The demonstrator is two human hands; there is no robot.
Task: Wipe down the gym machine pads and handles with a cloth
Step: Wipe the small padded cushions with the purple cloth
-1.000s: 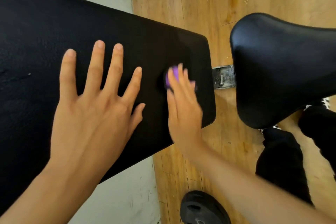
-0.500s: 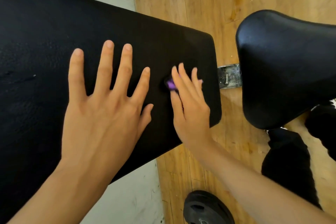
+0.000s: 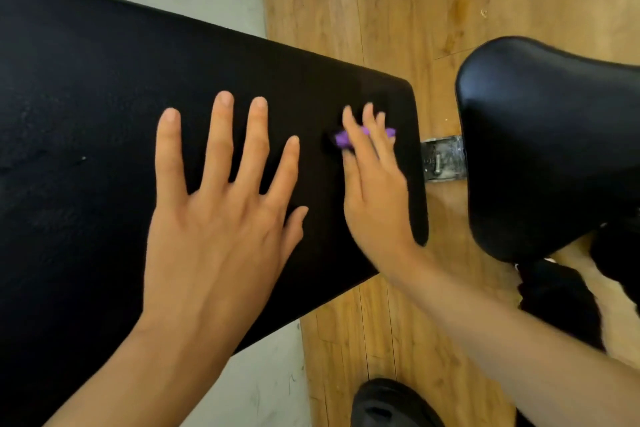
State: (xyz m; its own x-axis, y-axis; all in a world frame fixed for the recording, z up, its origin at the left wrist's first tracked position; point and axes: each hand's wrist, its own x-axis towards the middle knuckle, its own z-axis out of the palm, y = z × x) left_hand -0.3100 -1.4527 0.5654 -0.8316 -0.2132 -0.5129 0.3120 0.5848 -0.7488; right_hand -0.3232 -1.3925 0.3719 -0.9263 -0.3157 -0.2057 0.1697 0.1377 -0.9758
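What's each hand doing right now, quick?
Left hand: open, fingers spread, flat on the long black pad, holding nothing.
Right hand: pressing a purple cloth against the pad's end, fingers over it.

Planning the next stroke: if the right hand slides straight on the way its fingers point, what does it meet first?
Probably nothing: the right hand with the purple cloth points up across the long black bench pad, whose far edge comes first, then wooden floor.

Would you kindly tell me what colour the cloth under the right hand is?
Purple; the cloth shows best in the head view.
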